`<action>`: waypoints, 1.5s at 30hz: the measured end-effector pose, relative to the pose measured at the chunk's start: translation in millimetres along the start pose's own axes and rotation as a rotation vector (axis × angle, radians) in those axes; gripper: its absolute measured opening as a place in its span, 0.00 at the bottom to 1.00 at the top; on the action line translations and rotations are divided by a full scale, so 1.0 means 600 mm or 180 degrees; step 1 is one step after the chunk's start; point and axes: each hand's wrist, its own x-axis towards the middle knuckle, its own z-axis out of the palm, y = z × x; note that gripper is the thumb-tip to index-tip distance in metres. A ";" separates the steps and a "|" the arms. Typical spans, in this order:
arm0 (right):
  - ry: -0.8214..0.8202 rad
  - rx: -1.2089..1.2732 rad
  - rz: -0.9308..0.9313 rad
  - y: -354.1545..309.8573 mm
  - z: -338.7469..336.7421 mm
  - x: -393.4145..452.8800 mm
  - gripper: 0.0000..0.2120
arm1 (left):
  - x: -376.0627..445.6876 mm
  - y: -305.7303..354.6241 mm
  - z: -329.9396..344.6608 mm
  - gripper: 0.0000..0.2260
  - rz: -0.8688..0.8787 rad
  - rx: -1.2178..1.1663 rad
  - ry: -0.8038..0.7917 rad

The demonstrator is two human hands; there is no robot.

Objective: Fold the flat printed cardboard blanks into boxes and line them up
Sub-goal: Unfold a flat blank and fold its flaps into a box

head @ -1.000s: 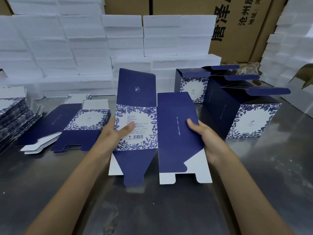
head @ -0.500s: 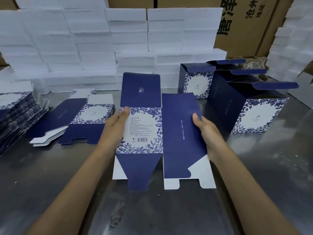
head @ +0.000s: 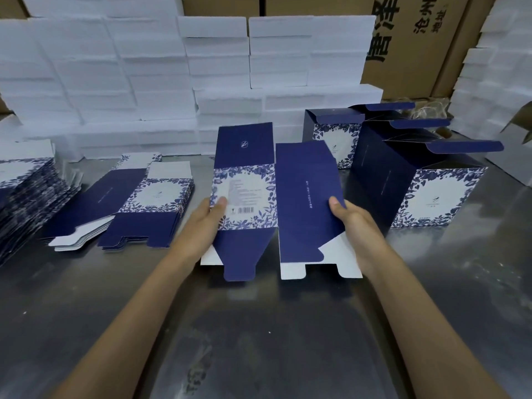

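Note:
A flat navy blank (head: 299,197) with a blue-and-white floral panel is held above the steel table (head: 259,326) at centre. My left hand (head: 205,223) grips its left edge, thumb on the floral panel by the barcode. On the plain navy panel at the right edge sits the thumb of my right hand (head: 352,226). Three folded boxes stand at the right in a row running back: the nearest (head: 440,194), one behind it (head: 408,126), and the farthest (head: 334,133), all with top flaps open.
A small pile of flat blanks (head: 144,208) lies left of centre, and a taller stack (head: 26,194) sits at the far left. White foam blocks (head: 161,82) are piled along the back, with brown cartons (head: 408,38) behind them.
Both hands have kept their grip on the blank, lifting it slightly and tilting its top end up. My left thumb has slid toward the blank's left edge.

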 end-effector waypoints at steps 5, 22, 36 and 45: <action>-0.0466 0.0497 0.0465 -0.008 -0.014 -0.003 0.14 | -0.007 0.003 0.003 0.14 0.0085 -0.0056 0.0324; -0.1071 0.0418 -0.0306 -0.010 0.007 -0.007 0.28 | -0.056 0.042 0.036 0.33 0.0973 -0.0103 -0.0682; -0.0286 -0.1181 -0.1069 0.027 0.060 -0.019 0.25 | -0.049 0.044 0.034 0.22 0.0928 -0.0333 -0.0127; -0.0026 -0.1464 -0.1245 0.034 0.060 -0.014 0.21 | -0.052 0.050 0.047 0.22 0.1133 -0.0117 0.0069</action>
